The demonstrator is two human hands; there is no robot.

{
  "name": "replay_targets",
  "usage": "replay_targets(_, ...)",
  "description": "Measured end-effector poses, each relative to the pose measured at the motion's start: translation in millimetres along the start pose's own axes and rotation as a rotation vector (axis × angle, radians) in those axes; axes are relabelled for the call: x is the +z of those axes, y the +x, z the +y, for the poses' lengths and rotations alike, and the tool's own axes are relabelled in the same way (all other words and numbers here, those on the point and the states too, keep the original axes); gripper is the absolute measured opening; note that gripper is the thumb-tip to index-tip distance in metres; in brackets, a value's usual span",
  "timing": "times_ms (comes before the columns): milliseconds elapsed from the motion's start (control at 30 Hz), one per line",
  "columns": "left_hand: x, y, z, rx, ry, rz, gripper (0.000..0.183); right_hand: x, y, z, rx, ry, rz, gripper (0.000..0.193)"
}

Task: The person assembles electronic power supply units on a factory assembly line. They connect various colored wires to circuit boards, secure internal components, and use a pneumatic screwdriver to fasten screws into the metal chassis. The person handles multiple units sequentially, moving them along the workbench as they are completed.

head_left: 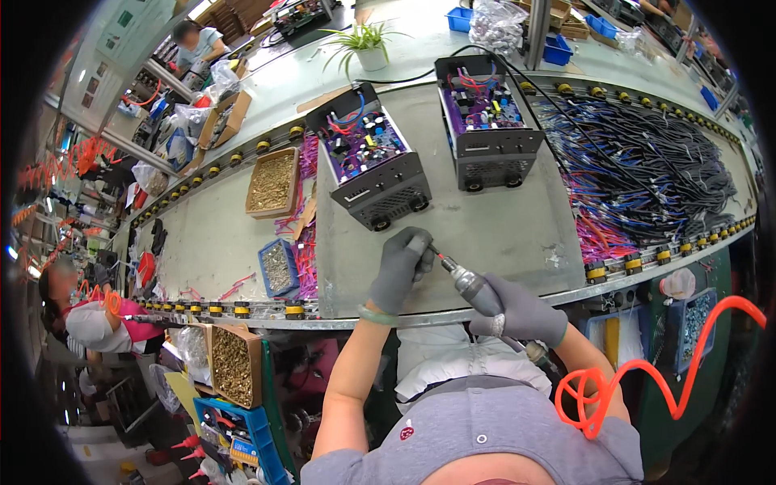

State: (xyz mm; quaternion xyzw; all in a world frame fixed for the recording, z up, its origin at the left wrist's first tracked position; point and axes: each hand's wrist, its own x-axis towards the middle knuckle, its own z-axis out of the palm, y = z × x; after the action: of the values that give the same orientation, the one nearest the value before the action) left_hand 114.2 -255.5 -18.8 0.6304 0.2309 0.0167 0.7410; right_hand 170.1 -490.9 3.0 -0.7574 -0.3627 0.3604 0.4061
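Observation:
My right hand point(529, 311), in a grey glove, is wrapped round a power screwdriver point(473, 287) with a silvery, worn-looking body. Its thin bit points up and left toward my left hand point(398, 271), also gloved in grey. The fingers of that hand are pinched together at the bit's tip; whatever they hold is too small or hidden to name. Just beyond them stands an open metal-cased electronic unit point(384, 190), tilted to the left, its purple circuit board exposed. A second such unit point(499, 153) is to its right, with a black cable running off behind it.
A cardboard box of brassy small parts point(250, 184) and a blue bin of silvery parts point(263, 267) lie left. Bundled black, blue and red cables point(647, 174) cover the right side. An orange coiled hose point(638, 380) hangs by my right arm. A potted plant point(371, 58) stands behind.

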Motion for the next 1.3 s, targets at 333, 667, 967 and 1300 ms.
replay_targets(333, -10, 5, -11, 0.096, -0.006, -0.026, 0.029, 0, -2, 5, 0.21, 1.129, -0.317, 0.066)
replay_targets(667, -14, 40, 76, 0.777, 0.984, 0.45, 0.042, -11, 51, -14, 0.092, 0.888, 0.035, 0.046)
replay_targets(967, -23, 82, 92, 0.74, 1.572, 0.329, 0.033, -4, 70, -23, 0.119, 0.951, 0.039, 0.044)
replay_targets(1300, -19, 84, 88, 0.772, 1.547, 0.335, 0.024, 3, 79, -15, 0.133, 1.137, 0.011, 0.037)
